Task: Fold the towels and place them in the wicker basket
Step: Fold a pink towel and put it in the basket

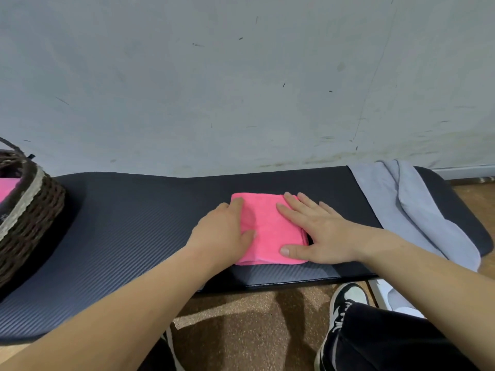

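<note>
A folded pink towel point(267, 223) is laid flat near the middle of the dark padded worktop point(134, 223). Its left side is pressed by the left hand point(225, 231), and its right side is covered by the right hand point(318, 231). The fingers point(294, 202) of both are stretched out flat and nothing is gripped. A grey towel point(396, 199) is draped unfolded over the right end. At the left end stands the wicker basket point(32, 210), in which a pink cloth point(8, 187), seemingly another towel, is seen.

Fluffy pink towel point(267, 228), ribbed, seemingly foam mat point(134, 231)
</note>
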Motion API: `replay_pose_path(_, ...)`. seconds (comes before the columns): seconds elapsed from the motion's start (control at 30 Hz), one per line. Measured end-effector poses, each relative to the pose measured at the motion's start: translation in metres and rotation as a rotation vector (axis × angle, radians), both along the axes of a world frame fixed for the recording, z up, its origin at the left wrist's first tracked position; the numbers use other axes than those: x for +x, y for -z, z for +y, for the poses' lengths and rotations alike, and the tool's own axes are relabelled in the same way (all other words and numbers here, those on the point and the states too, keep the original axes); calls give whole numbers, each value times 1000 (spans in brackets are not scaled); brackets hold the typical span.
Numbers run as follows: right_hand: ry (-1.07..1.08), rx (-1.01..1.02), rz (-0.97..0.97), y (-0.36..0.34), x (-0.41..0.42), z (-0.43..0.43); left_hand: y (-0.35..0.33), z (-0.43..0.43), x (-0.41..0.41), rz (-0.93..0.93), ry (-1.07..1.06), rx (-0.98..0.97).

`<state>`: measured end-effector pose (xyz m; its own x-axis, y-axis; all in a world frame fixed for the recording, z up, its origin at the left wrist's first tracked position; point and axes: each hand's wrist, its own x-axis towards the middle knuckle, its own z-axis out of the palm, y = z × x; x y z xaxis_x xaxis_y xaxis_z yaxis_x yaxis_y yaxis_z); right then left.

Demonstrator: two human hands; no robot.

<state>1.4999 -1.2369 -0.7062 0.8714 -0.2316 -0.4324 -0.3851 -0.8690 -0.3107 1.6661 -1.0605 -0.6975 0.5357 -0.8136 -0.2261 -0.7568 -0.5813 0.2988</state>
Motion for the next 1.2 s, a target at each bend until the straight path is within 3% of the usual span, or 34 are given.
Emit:
replay_pose_path(0.13,13,31,-17,2,3,5,-6,0,-4,134,-53,-119)
replay_pose_path(0.37,-34,74,-136,6,13,21,-30,8,13,65,-109,-228)
replay_pose_path(0.53,10,96,-171,12,20,23,-37,0,-11,14,42,-360)
replay_pose_path(0.73,121,206,-240,10,15,9,-29,-10,-28,195,151,-245)
replay_pose_path(0.93,118,96,-194,10,12,4,-21,-11,-19,-65,285,-159)
replay_pose_path(1.2,97,33,-134,17,17,12,-30,-7,-14,44,443,32)
